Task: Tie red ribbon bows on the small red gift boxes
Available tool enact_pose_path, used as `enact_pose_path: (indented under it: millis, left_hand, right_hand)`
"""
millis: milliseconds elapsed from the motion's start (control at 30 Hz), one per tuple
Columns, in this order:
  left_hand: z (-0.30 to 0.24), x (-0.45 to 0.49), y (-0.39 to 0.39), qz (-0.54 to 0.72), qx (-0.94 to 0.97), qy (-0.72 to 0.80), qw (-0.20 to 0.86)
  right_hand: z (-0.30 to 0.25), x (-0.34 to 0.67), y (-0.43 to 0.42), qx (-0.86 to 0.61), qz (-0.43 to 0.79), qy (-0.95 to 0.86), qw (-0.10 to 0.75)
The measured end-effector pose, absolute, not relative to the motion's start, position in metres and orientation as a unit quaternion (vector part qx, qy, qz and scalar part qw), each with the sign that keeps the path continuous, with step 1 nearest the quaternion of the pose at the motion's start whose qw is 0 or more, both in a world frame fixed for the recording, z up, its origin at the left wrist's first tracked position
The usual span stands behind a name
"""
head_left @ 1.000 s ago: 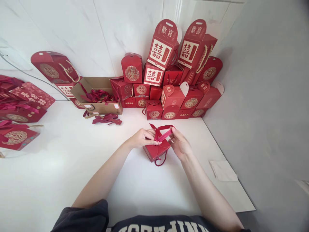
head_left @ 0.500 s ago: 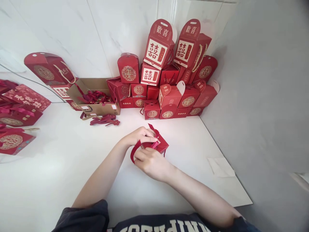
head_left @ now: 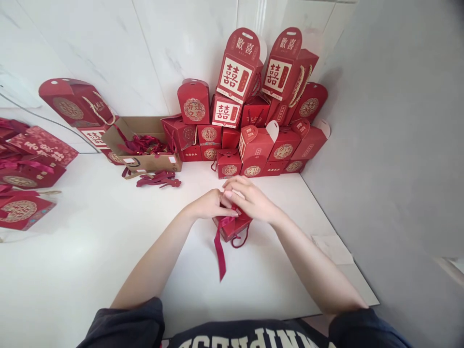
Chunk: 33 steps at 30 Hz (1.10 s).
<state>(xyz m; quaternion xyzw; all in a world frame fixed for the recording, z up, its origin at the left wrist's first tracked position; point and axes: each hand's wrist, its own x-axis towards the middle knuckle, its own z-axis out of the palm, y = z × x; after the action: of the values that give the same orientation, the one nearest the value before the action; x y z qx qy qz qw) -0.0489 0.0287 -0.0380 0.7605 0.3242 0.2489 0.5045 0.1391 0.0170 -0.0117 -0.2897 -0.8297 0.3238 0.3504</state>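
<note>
A small red gift box lies on the white table in front of me, a dark red cord loop drooping from its near side. A magenta ribbon crosses the box top, with one long end trailing onto the table. My left hand is closed at the box's left side, its thumb pressing the ribbon down. Over the far side of the box, my right hand meets the left fingers with its own fingers bent. Whatever those right fingers pinch is hidden.
Many red gift boxes are stacked against the wall. An open cardboard box holds dark red ribbons, and a ribbon bundle lies before it. More decorated boxes stand at the left. A white paper sheet lies right.
My right hand has let go of the near ribbon end and moved to the far side of the box. That end now hangs down toward me. The left hand has stayed in place.
</note>
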Motion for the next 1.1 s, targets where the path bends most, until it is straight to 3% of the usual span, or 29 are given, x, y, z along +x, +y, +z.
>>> enact_pose_path:
  millis: [267, 533, 833, 967, 1100]
  left_hand:
    - [-0.035, -0.048, 0.028, 0.184, 0.766, 0.305, 0.535]
    - [-0.038, -0.05, 0.03, 0.193, 0.77, 0.305, 0.526]
    - [-0.045, -0.051, 0.035, 0.242, 0.781, 0.253, 0.518]
    - [-0.057, -0.056, 0.044, 0.278, 0.777, 0.241, 0.511]
    - [-0.062, -0.058, 0.048, 0.277, 0.771, 0.247, 0.518]
  right_hand:
    - [-0.051, 0.15, 0.073, -0.199, 0.553, -0.775, 0.232]
    - [-0.023, 0.159, 0.072, -0.177, 0.496, -0.844, 0.106]
    - [-0.027, 0.175, 0.048, -0.234, 0.473, -0.778, 0.342]
    - [-0.024, 0.186, 0.019, -0.214, 0.387, -0.818, 0.368]
    - [-0.027, 0.189, -0.008, -0.173, 0.228, -0.902, 0.323]
